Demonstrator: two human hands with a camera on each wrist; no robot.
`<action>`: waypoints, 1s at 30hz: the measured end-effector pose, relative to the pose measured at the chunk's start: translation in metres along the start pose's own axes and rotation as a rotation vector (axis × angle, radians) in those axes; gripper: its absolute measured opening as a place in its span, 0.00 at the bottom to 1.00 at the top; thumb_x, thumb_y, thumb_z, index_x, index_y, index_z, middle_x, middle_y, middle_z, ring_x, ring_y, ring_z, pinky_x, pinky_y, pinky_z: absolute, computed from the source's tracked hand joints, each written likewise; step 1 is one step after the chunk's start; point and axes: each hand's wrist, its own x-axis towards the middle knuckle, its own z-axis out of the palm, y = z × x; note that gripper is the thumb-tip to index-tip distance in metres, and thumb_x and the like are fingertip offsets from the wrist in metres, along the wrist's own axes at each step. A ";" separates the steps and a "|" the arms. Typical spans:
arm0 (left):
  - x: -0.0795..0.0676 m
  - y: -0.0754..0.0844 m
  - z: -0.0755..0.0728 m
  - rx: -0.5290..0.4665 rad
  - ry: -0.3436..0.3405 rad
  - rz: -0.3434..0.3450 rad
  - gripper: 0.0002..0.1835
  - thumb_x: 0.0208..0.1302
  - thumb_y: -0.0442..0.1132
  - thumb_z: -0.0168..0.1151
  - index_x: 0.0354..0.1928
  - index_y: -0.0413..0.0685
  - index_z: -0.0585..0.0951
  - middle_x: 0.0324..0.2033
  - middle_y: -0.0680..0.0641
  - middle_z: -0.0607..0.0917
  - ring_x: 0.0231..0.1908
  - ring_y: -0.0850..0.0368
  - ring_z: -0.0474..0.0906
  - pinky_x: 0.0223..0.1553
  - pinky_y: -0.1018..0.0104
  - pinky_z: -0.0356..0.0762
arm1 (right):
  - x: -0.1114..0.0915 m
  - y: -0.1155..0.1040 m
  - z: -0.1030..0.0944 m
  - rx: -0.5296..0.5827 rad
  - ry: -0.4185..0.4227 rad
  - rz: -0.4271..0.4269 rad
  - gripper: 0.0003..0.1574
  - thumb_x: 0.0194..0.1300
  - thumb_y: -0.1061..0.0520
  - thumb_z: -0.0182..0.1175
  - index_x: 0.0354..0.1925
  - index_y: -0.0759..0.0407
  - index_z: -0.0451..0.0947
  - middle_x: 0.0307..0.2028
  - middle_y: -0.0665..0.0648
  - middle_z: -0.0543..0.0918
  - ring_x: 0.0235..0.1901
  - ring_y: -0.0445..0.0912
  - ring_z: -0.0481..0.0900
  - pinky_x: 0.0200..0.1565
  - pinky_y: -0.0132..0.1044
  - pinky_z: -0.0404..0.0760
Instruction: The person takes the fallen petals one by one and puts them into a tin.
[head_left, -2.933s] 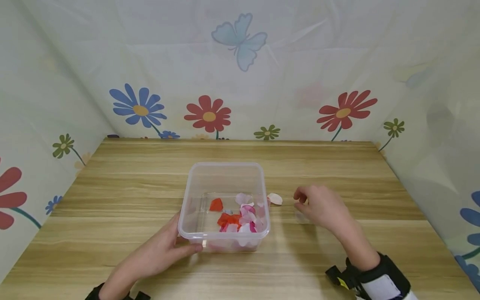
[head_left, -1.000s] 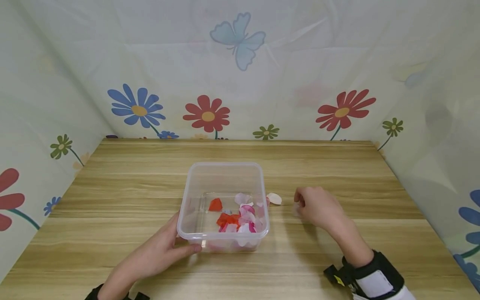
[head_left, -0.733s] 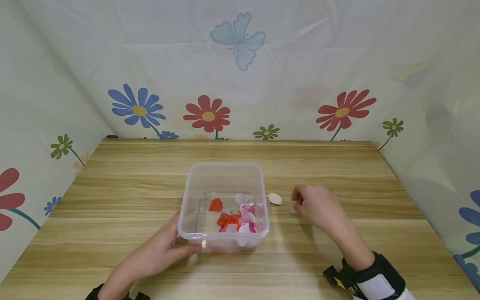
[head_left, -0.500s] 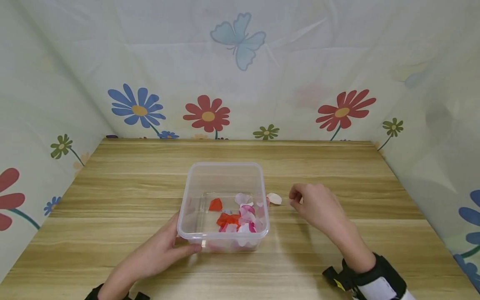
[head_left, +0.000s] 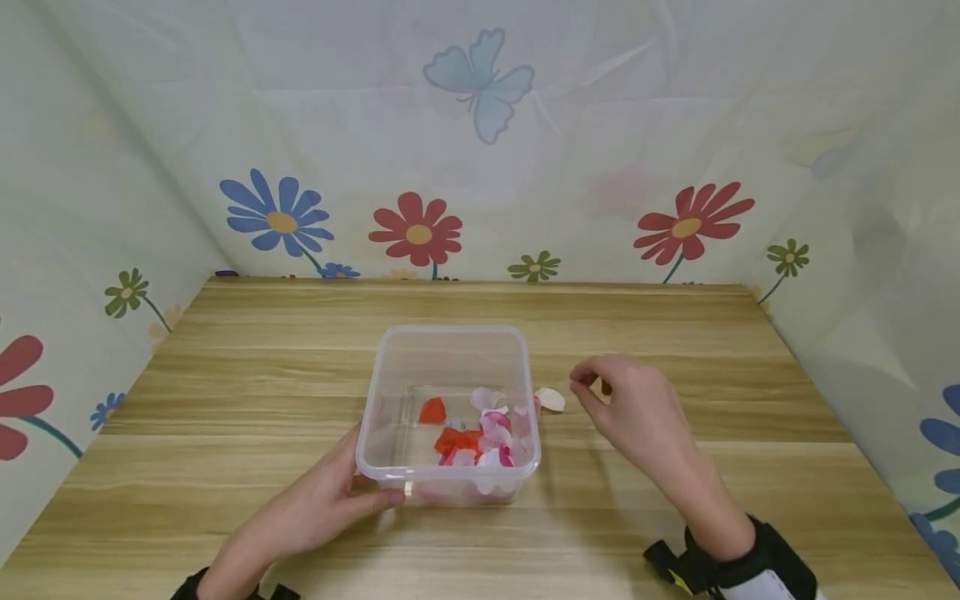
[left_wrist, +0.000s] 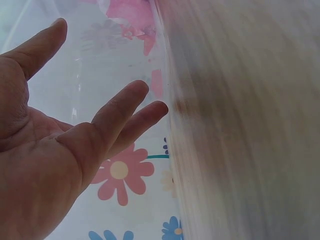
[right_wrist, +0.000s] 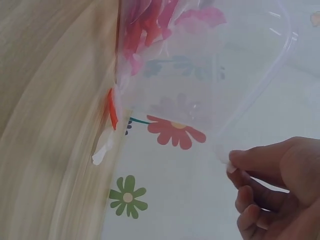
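Observation:
A clear plastic box (head_left: 450,472) stands mid-table with artificial petals (head_left: 495,429) inside in red, pink and white. My left hand (head_left: 322,508) lies at its near left corner, thumb along the front and fingers at the left side. The left wrist view shows those fingers (left_wrist: 120,112) spread and fairly straight against the box. Right of the box, raised over the table, my right hand (head_left: 637,408) pinches a pale, almost see-through petal (right_wrist: 230,168) between thumb and forefinger; its other fingers are curled. A white petal (head_left: 551,400) lies on the table between box and right hand.
A red petal (right_wrist: 112,110) lies beside the white one, close to the box's right wall. The wood-grain table (head_left: 300,333) is bordered at the back and sides by a white cloth (head_left: 585,142) printed with flowers and a butterfly.
My right hand first fingers a pale petal on the table, then lifts it and shifts a little left, toward the box. The left hand and box stay put.

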 end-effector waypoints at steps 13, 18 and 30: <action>-0.001 -0.001 0.001 0.002 0.002 0.000 0.55 0.66 0.43 0.73 0.82 0.66 0.44 0.75 0.42 0.62 0.64 0.45 0.74 0.60 0.52 0.75 | -0.006 -0.019 0.002 0.062 0.199 -0.174 0.14 0.50 0.67 0.80 0.35 0.56 0.89 0.32 0.48 0.88 0.31 0.40 0.79 0.30 0.37 0.80; -0.001 0.000 0.001 -0.002 -0.001 -0.005 0.54 0.66 0.43 0.73 0.82 0.64 0.46 0.74 0.42 0.65 0.62 0.46 0.75 0.59 0.55 0.76 | -0.008 -0.026 0.003 0.101 0.234 -0.210 0.13 0.51 0.67 0.79 0.36 0.57 0.88 0.33 0.49 0.87 0.33 0.40 0.80 0.29 0.36 0.80; 0.000 0.001 0.001 -0.022 -0.006 -0.022 0.54 0.66 0.42 0.73 0.82 0.64 0.45 0.72 0.41 0.66 0.63 0.45 0.75 0.59 0.54 0.76 | -0.011 -0.039 0.001 0.184 0.238 -0.257 0.14 0.51 0.67 0.79 0.37 0.58 0.89 0.34 0.49 0.88 0.35 0.43 0.80 0.31 0.31 0.78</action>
